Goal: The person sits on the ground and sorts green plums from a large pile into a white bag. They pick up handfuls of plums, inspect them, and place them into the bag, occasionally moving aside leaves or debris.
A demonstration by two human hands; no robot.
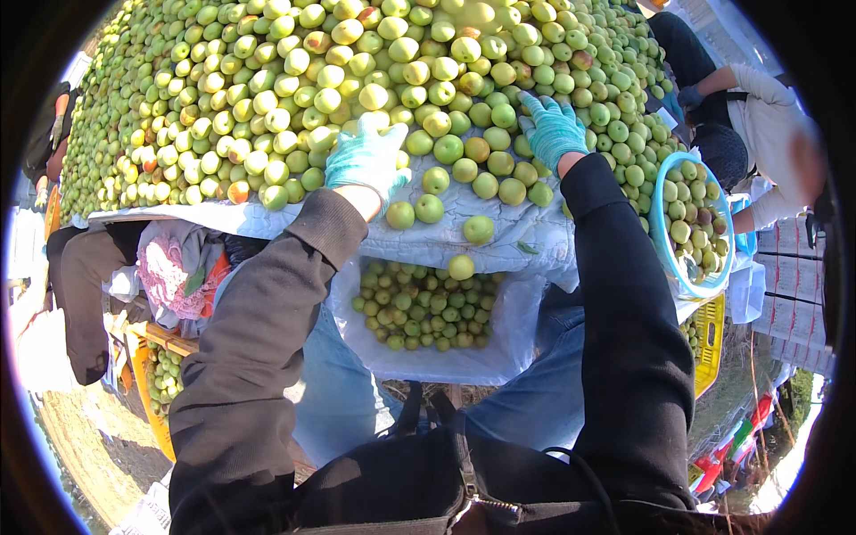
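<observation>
A large heap of small round green fruit (267,100), some blushed reddish brown, spreads over a pale quilted cloth (481,237). My left hand (366,159), in a teal knit glove, lies against the heap's near edge. Its thumb and forefinger are apart, with a fruit showing beside the gap; the other fingertips are partly hidden. My right hand (554,130), gloved alike, rests on fruit farther right with its fingers spread. Several loose fruits lie between my hands. One fruit (461,267) is at the cloth's front edge, above a plastic-lined container (435,371) of fruit between my knees.
At right stand a blue-rimmed basket (727,267) of fruit, a yellow crate (710,348) and stacked boxes (792,281). A co-worker (759,114) bends there. Other people sit at the left, near a pink cloth (167,274) and an orange crate (142,381) holding fruit.
</observation>
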